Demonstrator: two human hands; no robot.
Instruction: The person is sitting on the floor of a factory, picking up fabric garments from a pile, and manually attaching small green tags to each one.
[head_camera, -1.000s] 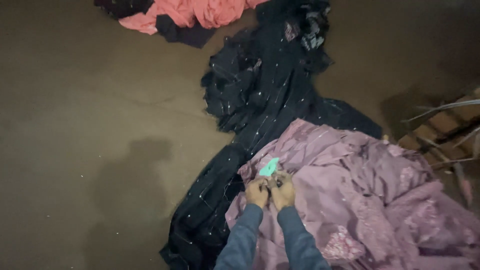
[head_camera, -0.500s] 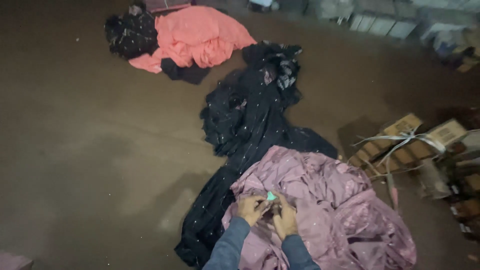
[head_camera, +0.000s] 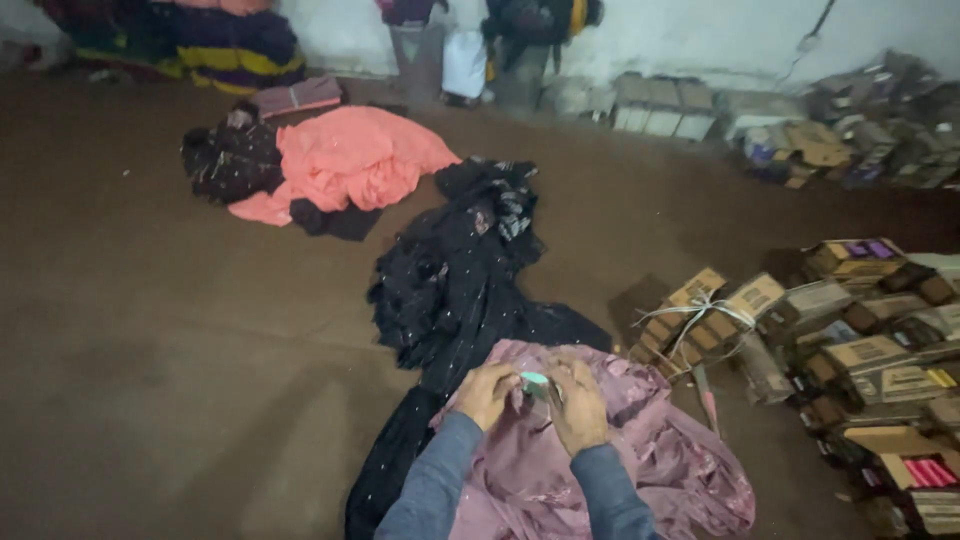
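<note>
Both hands, left hand (head_camera: 487, 393) and right hand (head_camera: 578, 403), pinched together on small pale-green tag (head_camera: 535, 380), lower centre; better held taut over mauve garment (head_camera: 560, 470).

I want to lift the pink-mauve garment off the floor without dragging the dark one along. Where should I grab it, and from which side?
Probably grip the bunched top edge of the mauve garment, where the left hand and right hand already pinch it around a small pale-green object. Come from the near side: the black sequinned garment lies along its far and left edges.
</note>
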